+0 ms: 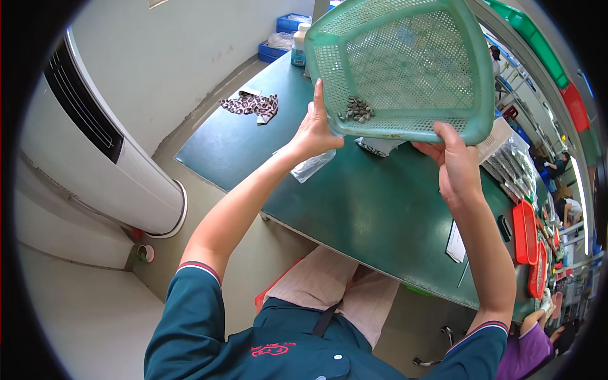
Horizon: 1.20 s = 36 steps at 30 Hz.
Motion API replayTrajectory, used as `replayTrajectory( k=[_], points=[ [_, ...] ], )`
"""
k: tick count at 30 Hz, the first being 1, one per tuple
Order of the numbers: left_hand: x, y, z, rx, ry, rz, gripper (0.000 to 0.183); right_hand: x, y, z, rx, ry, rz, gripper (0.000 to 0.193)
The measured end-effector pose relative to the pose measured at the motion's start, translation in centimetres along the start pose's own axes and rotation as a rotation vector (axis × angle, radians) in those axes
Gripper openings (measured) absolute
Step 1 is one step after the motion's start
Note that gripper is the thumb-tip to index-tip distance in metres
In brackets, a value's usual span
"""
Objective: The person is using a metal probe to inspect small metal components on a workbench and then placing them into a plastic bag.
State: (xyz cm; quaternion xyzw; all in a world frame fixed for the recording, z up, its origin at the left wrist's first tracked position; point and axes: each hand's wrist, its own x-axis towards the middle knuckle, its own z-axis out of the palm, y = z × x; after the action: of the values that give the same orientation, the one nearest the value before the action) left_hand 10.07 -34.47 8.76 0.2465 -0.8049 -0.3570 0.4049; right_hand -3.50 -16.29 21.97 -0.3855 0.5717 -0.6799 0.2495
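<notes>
A pale green plastic mesh basket point(411, 69) is held up over the table, tilted so that its inside faces me. Several small dark grey pieces point(358, 109) are heaped in its lower left corner; their kind is too small to tell. My left hand point(315, 128) grips the basket's left corner, thumb up along the side wall. At the lower right corner, my right hand point(454, 158) holds the rim, thumb on top and fingers underneath. Below the basket lie a clear plastic bag point(313, 166) and a printed packet point(379, 145), partly hidden by it.
The green table point(354, 209) carries a leopard-print cloth point(251, 106) and a white bottle point(299, 45). On the right are bagged parts point(516, 166), a red tray point(525, 232) and a white paper point(455, 244). A person in purple point(527, 354) sits at the lower right.
</notes>
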Motion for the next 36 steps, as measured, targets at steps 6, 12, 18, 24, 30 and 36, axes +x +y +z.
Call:
replayTrajectory(
  k=[6, 12, 18, 24, 30, 36],
  points=[
    [0.7, 0.2, -0.1, 0.020, 0.026, -0.020, 0.118, 0.4, -0.8, 1.0, -0.037, -0.018, -0.049, 0.025],
    [1.2, -0.2, 0.7, -0.057, 0.073, 0.015, 0.118, 0.1, -0.6, 1.5, -0.059, 0.005, -0.103, 0.026],
    [2.1, 0.4, 0.5, -0.030, 0.099, 0.018, 0.117, 0.3, -1.3, 1.7, -0.042, 0.004, -0.107, 0.027],
    [2.3, 0.7, 0.6, -0.054, 0.102, -0.008, 0.117, 0.4, -1.3, 1.8, -0.066, -0.003, -0.141, 0.027],
    [2.3, 0.7, 0.4, -0.060, 0.105, -0.012, 0.116, 0.3, -0.8, 1.6, -0.105, -0.052, -0.168, 0.028],
    [2.3, 0.8, 0.3, -0.081, 0.125, -0.003, 0.115, 0.4, -1.1, 1.8, -0.107, -0.030, -0.154, 0.030]
  ],
)
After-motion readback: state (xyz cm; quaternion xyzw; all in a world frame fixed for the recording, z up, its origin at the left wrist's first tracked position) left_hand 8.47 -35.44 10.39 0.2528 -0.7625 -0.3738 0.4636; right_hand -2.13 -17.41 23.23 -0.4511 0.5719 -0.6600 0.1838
